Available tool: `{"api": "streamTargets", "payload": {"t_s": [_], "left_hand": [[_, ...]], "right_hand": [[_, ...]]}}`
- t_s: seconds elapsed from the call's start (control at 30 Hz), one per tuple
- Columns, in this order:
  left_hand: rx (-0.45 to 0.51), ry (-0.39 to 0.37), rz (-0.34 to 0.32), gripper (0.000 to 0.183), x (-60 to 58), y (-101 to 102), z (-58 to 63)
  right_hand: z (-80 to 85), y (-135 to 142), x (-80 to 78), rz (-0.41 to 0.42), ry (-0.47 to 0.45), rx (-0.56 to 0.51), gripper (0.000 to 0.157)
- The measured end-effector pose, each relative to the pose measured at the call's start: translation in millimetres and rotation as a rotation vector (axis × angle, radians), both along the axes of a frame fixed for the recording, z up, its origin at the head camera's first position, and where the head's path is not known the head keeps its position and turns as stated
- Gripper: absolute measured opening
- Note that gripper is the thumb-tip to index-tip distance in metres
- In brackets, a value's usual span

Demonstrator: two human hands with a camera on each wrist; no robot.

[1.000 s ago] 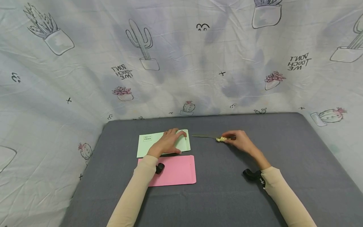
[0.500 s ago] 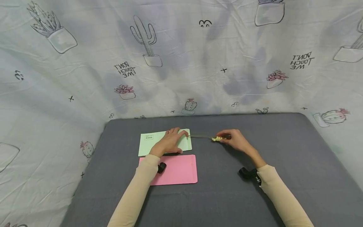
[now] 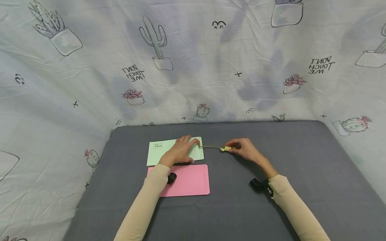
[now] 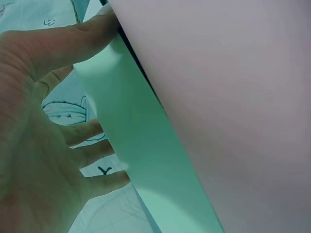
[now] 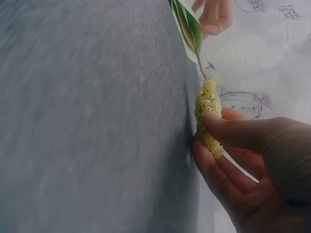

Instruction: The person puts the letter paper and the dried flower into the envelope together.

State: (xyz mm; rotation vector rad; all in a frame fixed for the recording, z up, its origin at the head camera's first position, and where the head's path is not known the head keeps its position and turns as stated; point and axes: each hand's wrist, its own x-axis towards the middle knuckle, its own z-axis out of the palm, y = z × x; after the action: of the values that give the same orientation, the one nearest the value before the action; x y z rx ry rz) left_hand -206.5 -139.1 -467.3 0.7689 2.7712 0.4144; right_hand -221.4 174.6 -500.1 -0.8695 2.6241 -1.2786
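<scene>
A pale green envelope [image 3: 155,154] lies toward the back of the table. My left hand [image 3: 180,150] spans it near its right end, thumb at the near edge and fingers at the far edge. In the right wrist view the mouth of the envelope [image 5: 191,31] gapes open, with a thin stem [image 5: 201,65] reaching into it. That stem belongs to a yellow flower sprig [image 3: 224,148]. My right hand [image 3: 245,150] pinches its clustered head [image 5: 209,104] between thumb and fingers. How deep the stem tip goes is hidden.
A pink envelope [image 3: 191,180] lies nearer than the green one, partly under the left forearm. Both sit on a grey cloth-covered table [image 3: 229,207]. A printed curtain [image 3: 187,77] hangs behind its back edge. Black wrist cameras [image 3: 257,185] sit on the wrists.
My right hand has moved left with the flower sprig, and the stem tip has passed from beside the green envelope to its mouth. The left hand keeps its place on the envelope.
</scene>
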Motion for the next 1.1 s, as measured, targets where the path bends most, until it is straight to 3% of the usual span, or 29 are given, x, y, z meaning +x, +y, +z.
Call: {"api": "streamTargets", "payload": {"t_s": [1.1], "left_hand": [[-0.032, 0.017, 0.01, 0.065, -0.1, 1.1, -2.2]], "right_hand": [[2.3, -53.2, -9.8, 0.001, 0.034, -0.005, 0.021]]}}
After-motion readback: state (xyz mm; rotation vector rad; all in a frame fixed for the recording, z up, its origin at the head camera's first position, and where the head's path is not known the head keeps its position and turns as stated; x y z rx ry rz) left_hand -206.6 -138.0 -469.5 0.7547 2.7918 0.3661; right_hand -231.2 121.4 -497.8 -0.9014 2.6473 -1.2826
